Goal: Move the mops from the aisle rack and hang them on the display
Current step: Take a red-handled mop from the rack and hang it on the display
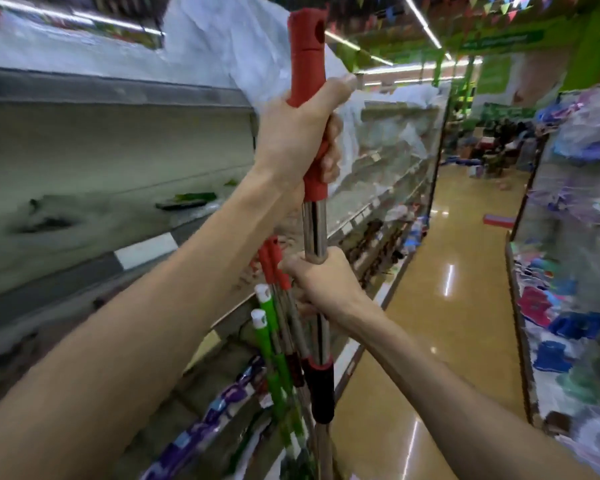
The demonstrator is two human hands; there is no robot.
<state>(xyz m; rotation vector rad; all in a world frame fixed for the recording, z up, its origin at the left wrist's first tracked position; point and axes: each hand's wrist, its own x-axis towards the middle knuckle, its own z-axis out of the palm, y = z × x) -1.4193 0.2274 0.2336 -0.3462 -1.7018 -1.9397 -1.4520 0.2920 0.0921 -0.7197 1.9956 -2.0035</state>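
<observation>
While blurred, hands grip mop, head unseen

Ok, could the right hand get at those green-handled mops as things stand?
Probably not yet. The right hand is wrapped around the steel shaft of the red-handled mop. The green-handled mops stand close beside it, nothing between, so once it lets go the way looks free.

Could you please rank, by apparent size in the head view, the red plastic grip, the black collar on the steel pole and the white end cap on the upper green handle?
1. Red plastic grip, though nearest the camera.
2. Black collar.
3. White end cap.
</observation>
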